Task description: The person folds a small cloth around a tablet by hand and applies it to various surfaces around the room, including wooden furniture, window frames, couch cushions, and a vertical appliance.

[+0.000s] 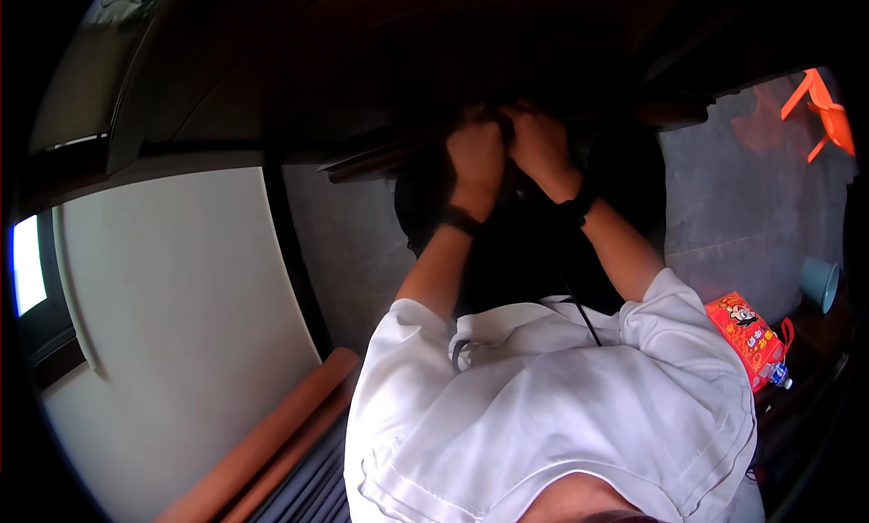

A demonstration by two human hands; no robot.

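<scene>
My left hand (476, 152) is closed, its knuckles up, at the dark wooden edge (371, 163) in front of my lap. Right beside it, nearly touching, my right hand (540, 144) is curled too. Both sets of fingertips disappear into deep shadow by that edge, so what they hold, if anything, is hidden. A dark band circles each wrist. Below the hands is my lap in black clothing (516, 251).
Dark wooden furniture (272, 70) spans the top of the view. To the right are a red bag (738, 328) with a bottle (778, 374), a blue-grey bucket (818, 286) and an orange stool (824, 111) on the grey floor (724, 197). A pale panel (181, 278) stands left.
</scene>
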